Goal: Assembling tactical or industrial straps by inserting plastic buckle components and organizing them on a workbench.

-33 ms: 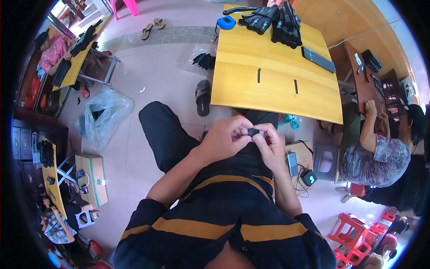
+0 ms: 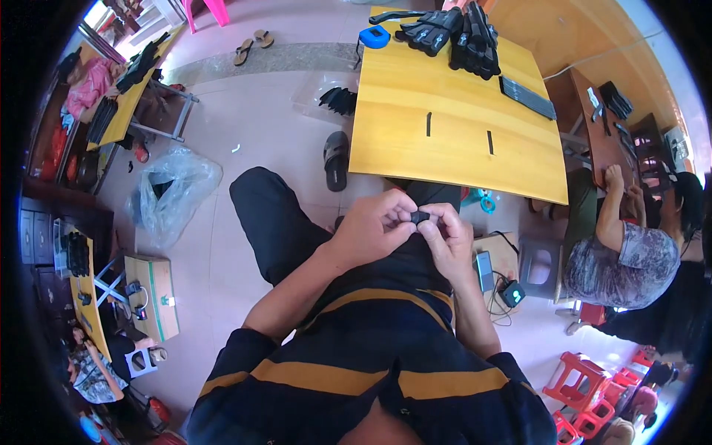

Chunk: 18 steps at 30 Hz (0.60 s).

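Above my lap, just off the near edge of the yellow table (image 2: 400, 152), both hands meet at a small black piece (image 2: 420, 217). It looks like a short folded or looped strip, though fingertips cover much of it. My left hand (image 2: 374, 228) pinches one end between thumb and fingers. From the other side, my right hand (image 2: 449, 239) grips it the same way. Two short black strips lie apart on the table, a left strip (image 2: 429, 124) and a right strip (image 2: 489, 142).
Bundles of black straps (image 2: 475, 44), a blue tape measure (image 2: 374, 38) and a flat dark stack (image 2: 527, 99) occupy the table's far part. A clear plastic bag (image 2: 178, 196) and a sandal (image 2: 336, 162) lie on the floor. A co-worker (image 2: 623, 259) sits at the right.
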{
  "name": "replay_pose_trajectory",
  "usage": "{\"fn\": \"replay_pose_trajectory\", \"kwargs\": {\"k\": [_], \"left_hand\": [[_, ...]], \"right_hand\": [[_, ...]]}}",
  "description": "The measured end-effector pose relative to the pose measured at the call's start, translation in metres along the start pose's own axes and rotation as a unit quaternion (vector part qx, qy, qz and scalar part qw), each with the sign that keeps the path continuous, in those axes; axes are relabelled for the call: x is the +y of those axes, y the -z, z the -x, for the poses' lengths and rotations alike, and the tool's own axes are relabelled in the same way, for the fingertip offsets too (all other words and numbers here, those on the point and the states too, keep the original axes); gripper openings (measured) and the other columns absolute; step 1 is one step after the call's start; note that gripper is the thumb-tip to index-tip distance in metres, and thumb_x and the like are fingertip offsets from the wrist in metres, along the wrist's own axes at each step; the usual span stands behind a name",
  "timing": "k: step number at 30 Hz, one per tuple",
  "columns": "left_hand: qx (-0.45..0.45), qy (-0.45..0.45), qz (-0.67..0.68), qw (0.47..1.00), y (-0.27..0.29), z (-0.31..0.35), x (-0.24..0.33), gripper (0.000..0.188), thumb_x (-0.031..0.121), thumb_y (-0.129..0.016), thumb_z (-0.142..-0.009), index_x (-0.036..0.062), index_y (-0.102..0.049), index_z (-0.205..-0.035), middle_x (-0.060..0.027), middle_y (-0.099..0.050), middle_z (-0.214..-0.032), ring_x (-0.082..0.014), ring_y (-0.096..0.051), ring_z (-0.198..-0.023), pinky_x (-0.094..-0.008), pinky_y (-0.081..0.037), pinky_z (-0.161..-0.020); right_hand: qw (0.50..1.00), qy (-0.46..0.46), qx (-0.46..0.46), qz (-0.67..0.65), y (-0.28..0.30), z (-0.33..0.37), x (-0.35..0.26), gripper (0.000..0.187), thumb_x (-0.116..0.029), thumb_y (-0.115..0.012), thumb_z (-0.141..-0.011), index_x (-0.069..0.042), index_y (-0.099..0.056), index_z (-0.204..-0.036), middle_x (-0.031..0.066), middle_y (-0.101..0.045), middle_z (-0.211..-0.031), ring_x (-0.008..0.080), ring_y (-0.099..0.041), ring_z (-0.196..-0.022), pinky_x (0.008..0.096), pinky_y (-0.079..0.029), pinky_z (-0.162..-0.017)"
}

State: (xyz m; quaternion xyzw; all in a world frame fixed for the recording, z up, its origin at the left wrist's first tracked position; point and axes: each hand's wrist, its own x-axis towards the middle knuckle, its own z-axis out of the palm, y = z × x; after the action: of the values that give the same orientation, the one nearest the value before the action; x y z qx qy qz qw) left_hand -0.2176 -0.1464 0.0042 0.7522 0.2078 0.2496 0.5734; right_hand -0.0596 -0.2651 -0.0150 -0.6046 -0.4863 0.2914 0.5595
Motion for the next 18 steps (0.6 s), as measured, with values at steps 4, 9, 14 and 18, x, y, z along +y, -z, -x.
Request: {"fn": "replay_pose_trajectory", "kwargs": {"k": [4,9,14,18], "left_hand": [[0.044,0.004,0.069,0.997,-0.005,0.000,-0.006,0.015,0.002,-0.072,-0.083,-0.0004,-0.065,-0.096,-0.0071,-0.069,-0.082,-0.0115,-0.069,-0.073,-0.0248,-0.055,-0.067],[0.010,-0.024,0.010,1.000,0.000,0.000,-0.001,0.013,0.000,-0.072,-0.086,-0.0012,-0.066,-0.098,-0.0057,-0.072,-0.084,-0.0067,-0.069,-0.075,-0.0226,-0.056,-0.068],[0.000,-0.028,-0.035,0.999,0.003,-0.002,0.009,0.007,0.002,-0.072,-0.084,-0.0009,-0.068,-0.090,-0.0060,-0.071,-0.074,-0.0077,-0.068,-0.068,-0.0234,-0.053,-0.061],[0.002,-0.052,-0.117,0.992,0.004,-0.003,0.016,0.007,0.004,-0.072,-0.082,0.0006,-0.068,-0.086,-0.0087,-0.069,-0.070,-0.0123,-0.068,-0.062,-0.0264,-0.052,-0.058]], "right_hand": [[0.986,0.077,0.035,0.144,0.000,-0.003,-0.007,0.024,-0.013,-0.077,-0.087,-0.004,-0.067,-0.107,0.0075,-0.060,-0.074,0.0168,-0.058,-0.064,0.0289,-0.048,-0.061],[0.979,0.097,0.048,0.171,0.004,-0.002,-0.011,0.029,-0.017,-0.081,-0.083,-0.004,-0.069,-0.105,0.0074,-0.061,-0.073,0.0188,-0.060,-0.063,0.0290,-0.049,-0.060],[0.974,0.136,0.026,0.182,0.009,-0.005,-0.015,0.030,-0.019,-0.083,-0.079,-0.004,-0.070,-0.102,0.0096,-0.065,-0.074,0.0208,-0.064,-0.064,0.0305,-0.050,-0.058],[0.969,0.145,0.016,0.197,0.010,-0.005,-0.015,0.029,-0.022,-0.082,-0.081,-0.002,-0.071,-0.099,0.0093,-0.065,-0.074,0.0205,-0.063,-0.064,0.0307,-0.049,-0.058]]}}
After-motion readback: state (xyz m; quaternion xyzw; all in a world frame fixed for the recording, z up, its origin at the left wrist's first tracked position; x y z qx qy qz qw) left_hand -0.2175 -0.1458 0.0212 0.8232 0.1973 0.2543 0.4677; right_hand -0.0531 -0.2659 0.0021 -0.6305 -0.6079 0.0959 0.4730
